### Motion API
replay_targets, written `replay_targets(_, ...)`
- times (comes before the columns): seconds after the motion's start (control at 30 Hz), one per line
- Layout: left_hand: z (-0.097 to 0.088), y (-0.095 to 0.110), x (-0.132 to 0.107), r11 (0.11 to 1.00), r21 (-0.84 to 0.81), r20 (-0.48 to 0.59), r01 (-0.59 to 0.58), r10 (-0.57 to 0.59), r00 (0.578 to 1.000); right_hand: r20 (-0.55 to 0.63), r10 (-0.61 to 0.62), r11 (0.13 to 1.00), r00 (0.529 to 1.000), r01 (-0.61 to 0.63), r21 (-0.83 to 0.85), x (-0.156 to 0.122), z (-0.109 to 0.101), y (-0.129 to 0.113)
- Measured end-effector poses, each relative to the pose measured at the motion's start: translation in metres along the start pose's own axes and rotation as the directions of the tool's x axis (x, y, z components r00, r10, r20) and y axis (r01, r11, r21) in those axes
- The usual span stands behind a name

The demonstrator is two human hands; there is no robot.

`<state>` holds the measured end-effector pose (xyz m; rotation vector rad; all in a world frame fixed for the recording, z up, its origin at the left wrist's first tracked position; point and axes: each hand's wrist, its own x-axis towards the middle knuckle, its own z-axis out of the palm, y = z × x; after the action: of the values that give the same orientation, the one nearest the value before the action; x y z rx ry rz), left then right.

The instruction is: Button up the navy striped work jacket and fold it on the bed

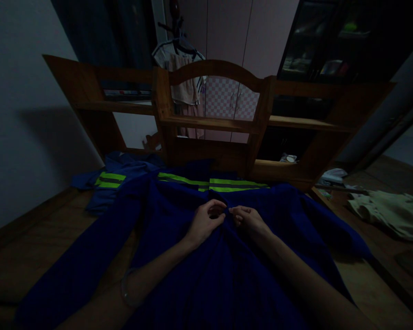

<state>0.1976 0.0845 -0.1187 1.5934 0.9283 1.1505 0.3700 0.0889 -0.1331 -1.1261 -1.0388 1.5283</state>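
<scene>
Looks like mid-fastening to me: left hand [204, 221] and right hand [249, 219] each have a pinched grip on the front edges of the dark blue cloth work jacket with yellow-green reflective stripes [227, 275], spread flat on the bare wooden bed base [37, 238], so the next bit calls for keeping those edges lined up.

Wooden shelf unit [213, 123] across back, arched middle. Second blue garment [113, 181] with hi-vis stripes, crumpled far left on wooden surface [51, 220]. Beige cloth [388, 208] bunched far right. Towels on hanger [184, 85] behind shelf, pink wardrobe [234, 36] beyond (pretty dark, details fuzzy tbh). Dark glass cabinet [330, 41] top right.
</scene>
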Motion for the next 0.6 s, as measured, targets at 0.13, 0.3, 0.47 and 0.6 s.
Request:
replay_targets(0.13,-0.003,0.005,0.000,0.993,0.099,0.051,-0.063,0.058,0.997,0.002,0.008,1.000,1.000,-0.008,-0.002,-0.002,0.002,-0.003)
replay_targets(0.3,-0.008,0.017,-0.002,0.913,0.333,0.166,-0.236,0.190,0.968,0.022,0.011,1.000,1.000,-0.011,-0.014,-0.005,0.002,-0.006)
replay_targets(0.47,-0.005,0.020,-0.005,0.883,0.399,0.142,-0.248,0.207,0.968,0.036,0.014,1.000,0.999,-0.014,-0.015,-0.004,0.001,-0.007)
replay_targets(0.6,-0.004,0.009,-0.002,0.958,0.255,0.089,-0.133,0.114,0.989,0.044,0.014,1.000,0.999,-0.014,-0.012,-0.004,0.001,-0.007)
